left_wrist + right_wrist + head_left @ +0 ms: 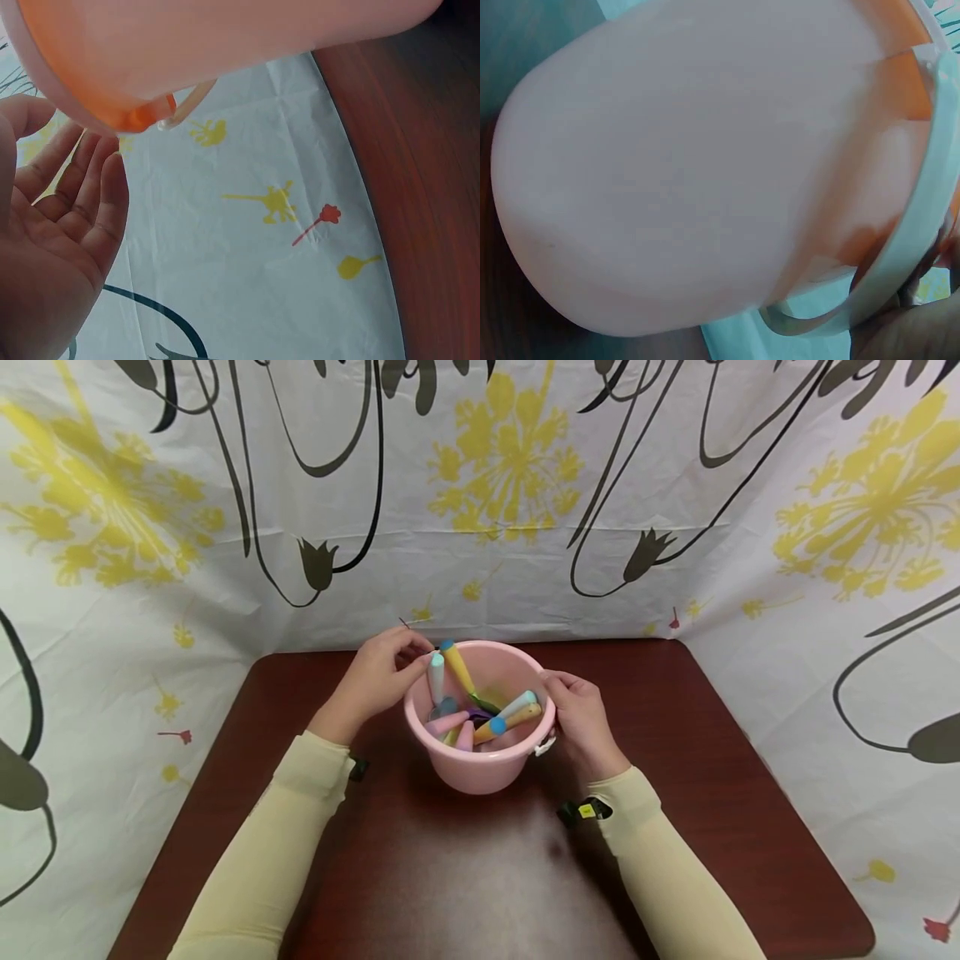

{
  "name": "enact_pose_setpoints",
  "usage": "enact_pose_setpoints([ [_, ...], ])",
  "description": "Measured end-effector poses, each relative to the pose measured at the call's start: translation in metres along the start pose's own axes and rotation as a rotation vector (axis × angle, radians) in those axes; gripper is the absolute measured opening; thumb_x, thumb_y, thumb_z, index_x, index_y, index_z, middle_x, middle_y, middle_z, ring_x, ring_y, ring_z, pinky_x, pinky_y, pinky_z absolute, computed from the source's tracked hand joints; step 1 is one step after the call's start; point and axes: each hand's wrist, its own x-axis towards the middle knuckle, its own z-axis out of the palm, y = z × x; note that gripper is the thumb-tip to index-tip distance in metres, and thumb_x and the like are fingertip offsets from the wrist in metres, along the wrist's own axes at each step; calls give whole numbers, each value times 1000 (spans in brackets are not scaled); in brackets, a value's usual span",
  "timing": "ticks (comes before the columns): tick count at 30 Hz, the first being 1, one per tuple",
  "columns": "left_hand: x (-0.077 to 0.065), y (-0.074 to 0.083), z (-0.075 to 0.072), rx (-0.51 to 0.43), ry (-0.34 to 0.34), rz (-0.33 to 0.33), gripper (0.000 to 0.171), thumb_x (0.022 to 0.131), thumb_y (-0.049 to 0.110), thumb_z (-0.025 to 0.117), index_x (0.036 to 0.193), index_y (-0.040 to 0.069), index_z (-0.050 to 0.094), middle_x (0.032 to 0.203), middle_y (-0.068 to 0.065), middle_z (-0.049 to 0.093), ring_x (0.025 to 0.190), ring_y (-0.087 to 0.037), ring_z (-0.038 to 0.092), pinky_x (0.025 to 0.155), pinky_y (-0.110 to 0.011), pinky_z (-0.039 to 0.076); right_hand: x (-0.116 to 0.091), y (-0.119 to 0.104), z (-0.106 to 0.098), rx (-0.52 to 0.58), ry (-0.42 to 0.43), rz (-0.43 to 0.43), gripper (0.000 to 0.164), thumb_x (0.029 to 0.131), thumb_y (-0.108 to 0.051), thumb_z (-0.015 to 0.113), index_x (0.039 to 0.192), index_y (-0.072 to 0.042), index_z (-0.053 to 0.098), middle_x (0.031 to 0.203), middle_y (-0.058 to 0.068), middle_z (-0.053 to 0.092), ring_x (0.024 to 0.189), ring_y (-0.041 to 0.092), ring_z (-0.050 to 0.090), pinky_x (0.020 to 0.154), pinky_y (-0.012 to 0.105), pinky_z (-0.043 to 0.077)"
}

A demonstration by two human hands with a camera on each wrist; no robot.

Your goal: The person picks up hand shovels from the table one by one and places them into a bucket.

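Note:
A pink bucket [480,774] stands on the table, holding several utensils with coloured handles. Among them are a yellow handle with a blue end [458,670], a mint handle [437,678] and a pink handle [447,723]; their working ends are mostly hidden inside. My left hand [381,672] pinches the bucket's rim at the back left, thumb on one side and fingertips on the other in the left wrist view. On the right, my right hand [583,722] grips the rim. A pale bail handle [922,195] hangs past that hand in the right wrist view.
The dark red-brown table [720,827] has rounded corners. Behind it and on both sides hangs a white curtain [300,618] printed with grey and yellow flowers, close to the table's edges. Dark straps [585,812] sit at the wrists.

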Motion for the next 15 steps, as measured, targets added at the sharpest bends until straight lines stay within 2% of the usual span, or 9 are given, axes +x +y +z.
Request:
enact_pose_setpoints([
  [2, -2, -2, -1, -7, 11, 4, 18, 109, 23, 73, 121, 11, 77, 118, -4, 70, 107, -22, 69, 97, -46, 59, 1, -1, -1, -18, -9, 4, 36, 109, -28, 73, 131, -1, 77, 106, 12, 79, 74, 11, 73, 61, 23, 60],
  [5, -4, -5, -3, -6, 25, -2, 17, 109, 23, 72, 121, 11, 76, 118, -4, 71, 107, -23, 69, 97, -47, 59, 2, -3, -4, -76, -23, 12, 37, 109, -31, 72, 130, -1, 77, 105, 13, 78, 71, 11, 72, 60, 23, 59],
  [11, -12, -7, -7, -6, 32, -18, 20, 108, 23, 73, 122, 9, 77, 120, -5, 71, 109, -24, 69, 100, -49, 58, 2, -12, -16, -346, -37, -32, 50, 106, -49, 72, 125, -3, 80, 95, 8, 77, 74, 13, 72, 66, 29, 62],
  [15, -21, -6, -13, 9, 25, -39, 23, 109, 24, 71, 124, 8, 76, 123, -6, 71, 112, -26, 68, 102, -52, 57, -1, -22, -31, -439, -48, -85, 61, 106, -60, 69, 120, -1, 78, 87, 10, 74, 76, 21, 73, 70, 34, 64],
])
